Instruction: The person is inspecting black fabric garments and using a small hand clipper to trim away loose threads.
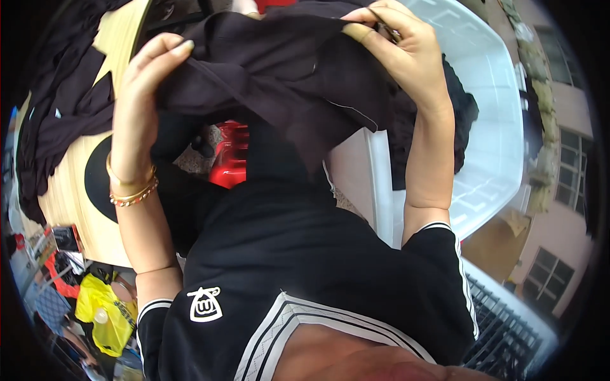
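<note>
A dark garment (286,76) is stretched between the two raised hands, spanning the upper middle of the view and sagging in loose folds below the line that joins them. The left hand (149,82) grips the garment's left end: its fingers curl over the top of the fabric, with the fingertips (181,47) pressed onto the cloth and the palm turned toward the camera, so it is closed on the garment rather than spread. The right hand (400,51) holds the opposite end near the top of the picture, its fingers pinched narrow around a bunched edge of the cloth, the knuckles bent and the back of the hand facing right. Both forearms rise steeply from the lower part of the view; the left wrist carries several bracelets (132,187), and both upper arms come out of short black sleeves with white stripes. The garment hangs in front of the person's black shirt (305,267), which bears a small white emblem, and part of the cloth drapes down over it. To the left lies a light wooden table (70,203) with more dark clothes (63,108) heaped on it, well apart from the held piece. Behind the right hand stands a large white plastic tub (495,127), and a red plastic object (230,155) shows below the hanging fabric.
</note>
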